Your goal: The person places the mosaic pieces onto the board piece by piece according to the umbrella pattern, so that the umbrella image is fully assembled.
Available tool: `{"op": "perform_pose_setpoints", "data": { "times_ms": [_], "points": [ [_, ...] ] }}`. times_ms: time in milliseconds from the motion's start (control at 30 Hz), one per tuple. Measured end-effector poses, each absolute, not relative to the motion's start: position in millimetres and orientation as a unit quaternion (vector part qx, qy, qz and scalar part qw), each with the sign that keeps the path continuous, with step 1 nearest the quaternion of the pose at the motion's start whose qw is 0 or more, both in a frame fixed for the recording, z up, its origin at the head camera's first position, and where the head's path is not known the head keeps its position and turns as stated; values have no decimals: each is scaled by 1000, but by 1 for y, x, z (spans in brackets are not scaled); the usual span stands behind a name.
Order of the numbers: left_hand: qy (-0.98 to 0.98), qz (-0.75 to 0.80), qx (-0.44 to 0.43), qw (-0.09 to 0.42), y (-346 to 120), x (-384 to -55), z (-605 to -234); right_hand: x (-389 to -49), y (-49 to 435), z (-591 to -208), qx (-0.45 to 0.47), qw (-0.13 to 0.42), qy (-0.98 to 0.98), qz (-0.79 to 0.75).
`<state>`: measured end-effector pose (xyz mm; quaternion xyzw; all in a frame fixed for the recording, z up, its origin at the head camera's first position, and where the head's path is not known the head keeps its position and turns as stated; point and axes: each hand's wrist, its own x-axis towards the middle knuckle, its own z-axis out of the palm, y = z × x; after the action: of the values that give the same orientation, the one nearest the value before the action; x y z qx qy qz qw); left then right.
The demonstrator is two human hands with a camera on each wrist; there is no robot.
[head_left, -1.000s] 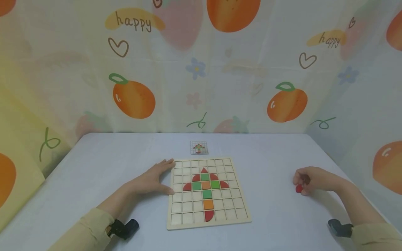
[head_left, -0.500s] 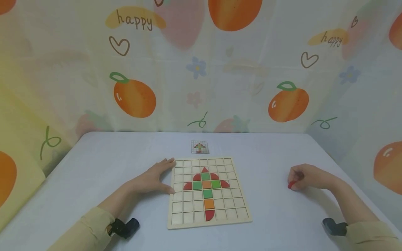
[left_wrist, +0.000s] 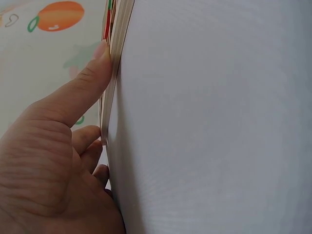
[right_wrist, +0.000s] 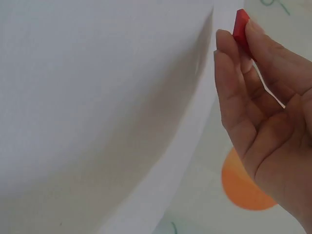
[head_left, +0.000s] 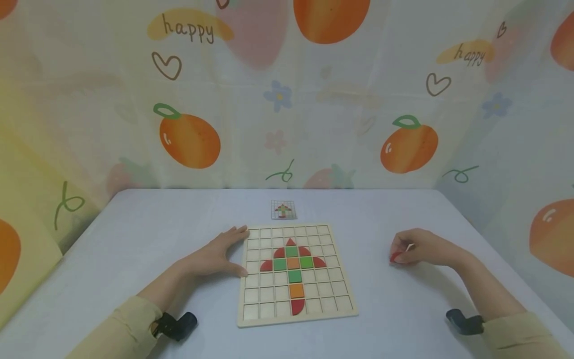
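A pale wooden grid board (head_left: 265, 296) lies mid-table with red, green and orange tiles in an arrow-like figure. My left hand (head_left: 217, 254) rests at its left edge, thumb and fingers spread and touching the frame. In the left wrist view the thumb (left_wrist: 87, 85) lies along the board's rim. To the right of the board, my right hand (head_left: 417, 248) pinches a small red tile (right_wrist: 240, 30) between thumb and fingertips. Much of that tile is covered by the fingers, so its full shape is hidden.
Behind the board lies a small card (head_left: 283, 210) printed with a similar figure on a grid. A white cloth covers the table (head_left: 170, 219). A fruit-patterned curtain (head_left: 251, 124) stands at the back and sides.
My right hand has moved left toward the board with the red tile pinched in it. The left hand has stayed at the board's edge.
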<state>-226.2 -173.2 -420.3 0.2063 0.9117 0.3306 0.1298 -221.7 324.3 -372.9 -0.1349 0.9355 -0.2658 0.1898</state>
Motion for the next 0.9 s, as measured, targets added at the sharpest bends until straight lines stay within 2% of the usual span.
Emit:
{"op": "perform_pose_setpoints", "data": {
  "times_ms": [500,900],
  "points": [
    [908,337,211,131,-174,-227,-424,-220,264,-361,-194,166,913,-318],
    [910,335,205,132,-174,-227,-423,-213,210,-363,-258,175,884,-349]
  ]
}}
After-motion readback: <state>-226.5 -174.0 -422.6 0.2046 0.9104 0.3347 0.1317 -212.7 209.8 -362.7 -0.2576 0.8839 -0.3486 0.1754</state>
